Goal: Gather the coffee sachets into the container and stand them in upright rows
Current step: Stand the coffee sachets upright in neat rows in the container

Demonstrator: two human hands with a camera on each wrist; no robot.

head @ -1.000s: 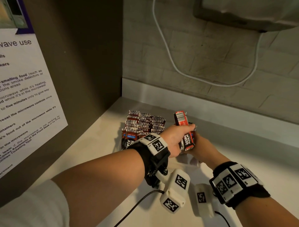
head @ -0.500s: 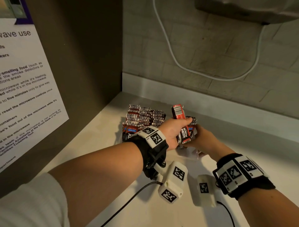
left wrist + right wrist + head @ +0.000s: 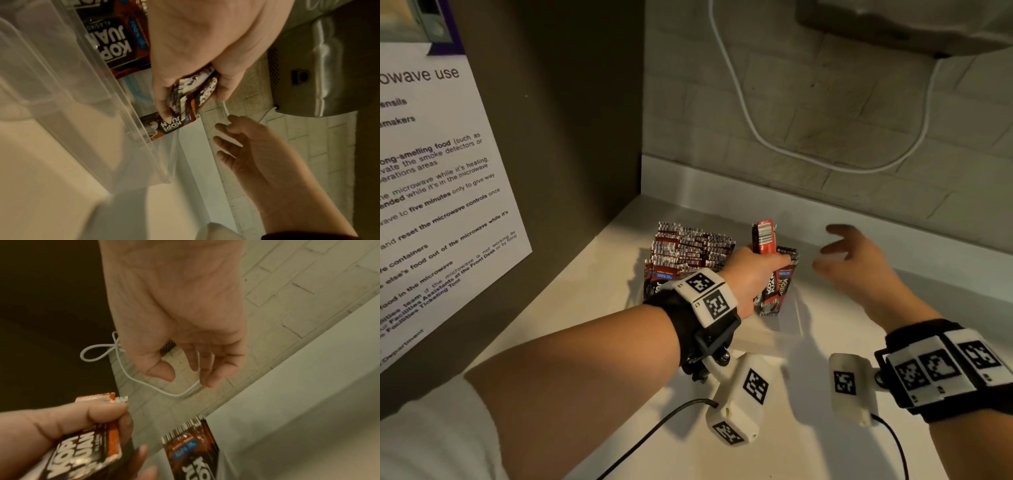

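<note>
A clear plastic container (image 3: 789,323) sits on the white counter, its wall close in the left wrist view (image 3: 82,113). Several brown-and-red coffee sachets (image 3: 690,251) stand upright in rows in its left part. My left hand (image 3: 760,274) grips a small bundle of sachets (image 3: 767,240) upright inside the container's right part; fingers and thumb pinch the bundle (image 3: 193,95). One more sachet (image 3: 193,449) stands just right of the bundle. My right hand (image 3: 849,255) hovers to the right of the container, fingers spread and empty (image 3: 185,369).
A brown cabinet side with a printed notice (image 3: 438,192) closes off the left. A tiled wall with a hanging white cable (image 3: 767,144) stands behind, and a grey appliance (image 3: 911,24) sits above right. White counter (image 3: 825,445) runs in front.
My right hand has let go of the bundle, moved off to the right and spread its fingers. My left hand still holds the bundle in the container.
</note>
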